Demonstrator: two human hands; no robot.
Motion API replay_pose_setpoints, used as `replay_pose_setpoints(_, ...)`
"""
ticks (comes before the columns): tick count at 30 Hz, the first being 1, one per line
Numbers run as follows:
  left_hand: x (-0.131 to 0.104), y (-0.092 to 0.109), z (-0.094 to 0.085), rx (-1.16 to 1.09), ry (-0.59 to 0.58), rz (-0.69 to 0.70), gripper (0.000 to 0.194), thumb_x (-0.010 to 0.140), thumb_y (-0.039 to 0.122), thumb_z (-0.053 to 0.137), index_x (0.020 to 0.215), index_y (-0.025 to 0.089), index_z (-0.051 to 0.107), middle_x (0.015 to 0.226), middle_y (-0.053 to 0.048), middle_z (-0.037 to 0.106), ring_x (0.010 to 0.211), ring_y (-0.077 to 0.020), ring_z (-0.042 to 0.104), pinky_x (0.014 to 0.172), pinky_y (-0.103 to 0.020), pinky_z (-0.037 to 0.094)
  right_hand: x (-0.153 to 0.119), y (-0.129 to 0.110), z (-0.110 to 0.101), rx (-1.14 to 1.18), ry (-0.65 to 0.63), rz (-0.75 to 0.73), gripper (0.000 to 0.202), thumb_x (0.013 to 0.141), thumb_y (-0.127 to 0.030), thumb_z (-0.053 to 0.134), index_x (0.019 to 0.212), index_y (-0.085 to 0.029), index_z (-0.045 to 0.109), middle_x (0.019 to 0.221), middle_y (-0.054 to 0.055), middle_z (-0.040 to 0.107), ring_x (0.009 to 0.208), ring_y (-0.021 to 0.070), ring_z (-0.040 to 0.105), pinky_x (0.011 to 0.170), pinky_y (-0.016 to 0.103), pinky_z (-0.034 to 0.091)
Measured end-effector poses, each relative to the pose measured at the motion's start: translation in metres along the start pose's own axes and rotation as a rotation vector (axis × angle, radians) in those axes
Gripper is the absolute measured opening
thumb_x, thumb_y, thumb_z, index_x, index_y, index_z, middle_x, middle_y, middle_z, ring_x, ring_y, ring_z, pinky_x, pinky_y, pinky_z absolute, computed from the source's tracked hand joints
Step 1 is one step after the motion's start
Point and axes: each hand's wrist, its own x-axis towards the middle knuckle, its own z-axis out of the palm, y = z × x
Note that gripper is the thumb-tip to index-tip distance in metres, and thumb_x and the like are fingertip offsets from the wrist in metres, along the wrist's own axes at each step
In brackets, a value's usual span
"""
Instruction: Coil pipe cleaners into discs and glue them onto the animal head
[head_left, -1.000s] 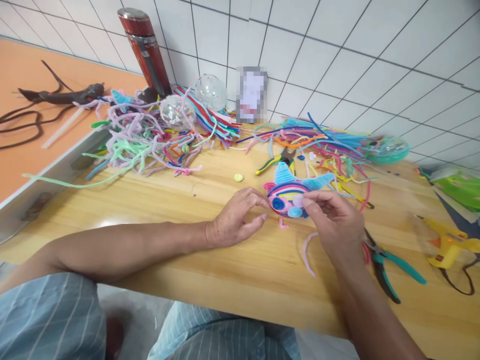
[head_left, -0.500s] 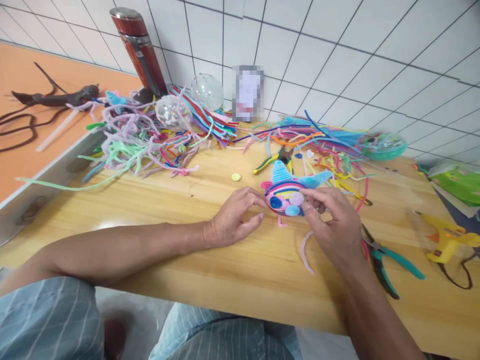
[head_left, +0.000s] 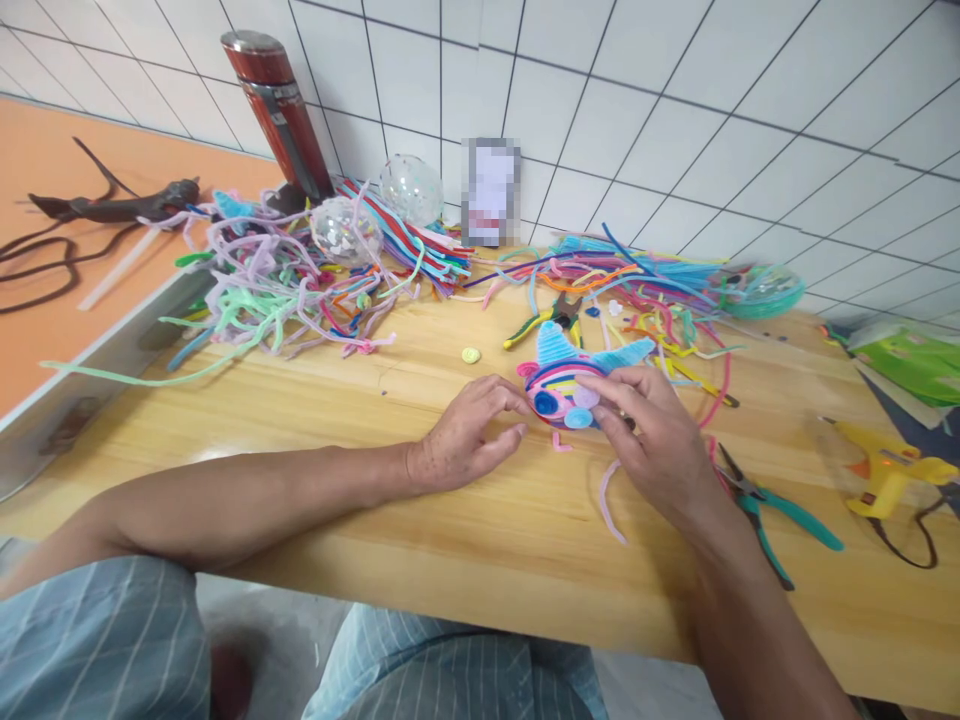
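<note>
A colourful pipe-cleaner fish with light blue fins and coiled discs lies on the wooden table. My right hand reaches over its right side, thumb and index finger closed on the lilac disc. Beside the fish's left edge rests my left hand, its fingers apart and nothing between them. Close in front of the fish are a small pink bent piece and a curved lilac strip. A yellow coil sits to the upper left.
Tangled pipe cleaners and a red flask stand at the left. Yellow-handled pliers lie behind the fish. Teal pliers and a yellow glue gun lie at the right. A phone leans on the wall.
My right hand's thumb and index finger have moved left over the lilac disc, covering more of it. My left hand stays in place. The view has shifted slightly.
</note>
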Motion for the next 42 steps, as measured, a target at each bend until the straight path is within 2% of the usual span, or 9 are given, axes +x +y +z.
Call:
replay_pose_setpoints(8,0.000,-0.001,0.000,-0.026,-0.022,-0.020,0.010,0.098,0.018,0.060,0.108,0.021,0.060,0.109,-0.009,0.074,0.105,-0.0218,0.069,0.096,-0.039,0.052,0.003,-0.002,-0.004,0.029,-0.015,0.016,0.029,0.100,-0.023,0.059,0.123,-0.030,0.074,0.108,0.008,0.068,0.104,0.0261,0.066,0.090,0.043,0.055)
replay_pose_setpoints(15,0.002,0.000,-0.001,-0.036,-0.032,-0.028,0.006,0.099,0.019,0.060,0.104,0.020,0.060,0.105,-0.009,0.074,0.101,-0.0213,0.069,0.093,-0.038,0.052,0.000,0.001,-0.003,0.013,-0.036,-0.012,0.034,0.102,-0.024,0.058,0.134,-0.029,0.069,0.108,0.008,0.068,0.099,0.0244,0.066,0.088,0.041,0.054)
replay_pose_setpoints(21,0.003,0.000,-0.002,-0.029,-0.066,-0.058,0.003,0.099,0.022,0.058,0.100,0.020,0.061,0.102,-0.009,0.074,0.099,-0.0209,0.069,0.093,-0.038,0.053,0.001,0.001,-0.004,0.024,-0.001,-0.012,0.026,0.100,-0.025,0.060,0.123,-0.029,0.073,0.104,0.007,0.069,0.096,0.0249,0.066,0.085,0.041,0.054)
replay_pose_setpoints(25,0.003,0.003,-0.002,-0.068,-0.045,-0.051,0.001,0.098,0.021,0.060,0.098,0.020,0.061,0.099,-0.009,0.073,0.096,-0.0204,0.068,0.090,-0.037,0.053,-0.001,-0.001,-0.010,0.013,0.040,-0.007,0.024,0.099,-0.028,0.064,0.122,-0.030,0.073,0.106,0.007,0.071,0.094,0.0250,0.067,0.086,0.043,0.054)
replay_pose_setpoints(27,0.004,0.010,-0.004,-0.137,-0.043,-0.111,0.004,0.098,0.024,0.062,0.097,0.019,0.061,0.097,-0.008,0.071,0.092,-0.0189,0.067,0.087,-0.035,0.053,-0.003,-0.006,-0.013,-0.001,0.067,-0.016,0.025,0.099,-0.028,0.065,0.123,-0.031,0.073,0.107,0.008,0.071,0.093,0.0247,0.068,0.086,0.043,0.055)
replay_pose_setpoints(31,0.008,0.034,-0.010,-0.402,-0.108,-0.392,0.018,0.099,0.036,0.066,0.100,0.018,0.063,0.092,-0.004,0.067,0.080,-0.0137,0.060,0.076,-0.029,0.050,-0.007,-0.025,-0.016,-0.017,0.072,-0.128,0.031,0.098,-0.021,0.065,0.128,-0.029,0.069,0.108,0.008,0.072,0.100,0.0258,0.070,0.086,0.043,0.056)
replay_pose_setpoints(33,0.008,0.044,-0.011,-0.533,-0.154,-0.481,0.022,0.097,0.039,0.069,0.102,0.018,0.063,0.088,-0.001,0.064,0.076,-0.0121,0.055,0.073,-0.027,0.047,-0.009,-0.035,-0.013,-0.026,0.045,-0.183,0.034,0.098,-0.017,0.065,0.130,-0.029,0.066,0.110,0.009,0.074,0.102,0.0262,0.071,0.085,0.042,0.057)
replay_pose_setpoints(36,0.007,0.050,-0.010,-0.679,-0.174,-0.532,0.026,0.097,0.042,0.070,0.099,0.018,0.060,0.084,0.001,0.057,0.073,-0.0106,0.048,0.069,-0.026,0.044,-0.011,-0.048,-0.007,-0.039,0.025,-0.232,0.037,0.096,-0.014,0.066,0.130,-0.028,0.066,0.110,0.009,0.075,0.100,0.0263,0.073,0.083,0.042,0.059)
replay_pose_setpoints(42,0.003,0.047,-0.004,-0.823,-0.118,-0.587,0.043,0.093,0.058,0.072,0.090,0.017,0.057,0.078,0.003,0.052,0.071,-0.0094,0.045,0.067,-0.026,0.041,-0.013,-0.057,-0.001,-0.002,-0.017,-0.234,0.032,0.099,-0.016,0.063,0.127,-0.030,0.068,0.106,0.006,0.079,0.097,0.0249,0.076,0.084,0.043,0.061)
